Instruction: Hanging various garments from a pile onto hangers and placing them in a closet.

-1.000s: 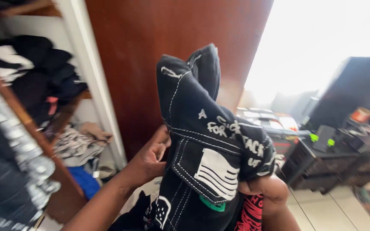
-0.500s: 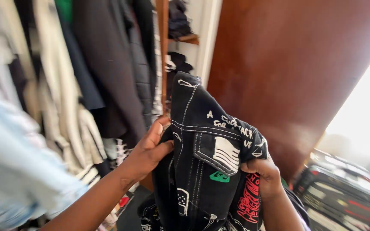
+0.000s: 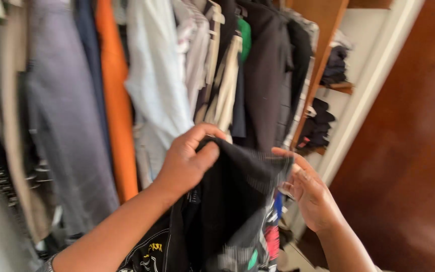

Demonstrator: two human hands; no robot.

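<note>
Grey, orange and white shirts [image 3: 117,100] hang at far left in a wooden wardrobe [image 3: 328,50]. The left hand [image 3: 187,163] pinches the top edge of a black patched denim jacket [image 3: 227,211], held near centre. The right hand [image 3: 310,194], fingers loosely curled, grips its right edge. Folded dark clothes [image 3: 323,126] sit on shelves beyond.

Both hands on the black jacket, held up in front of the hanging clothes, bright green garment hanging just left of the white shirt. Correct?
Not quite. In the head view the garment hanging just left of the white shirt is orange, not green. The rest holds: the left hand and right hand both have their fingers on the black jacket, held up in front of the hanging clothes.
</note>
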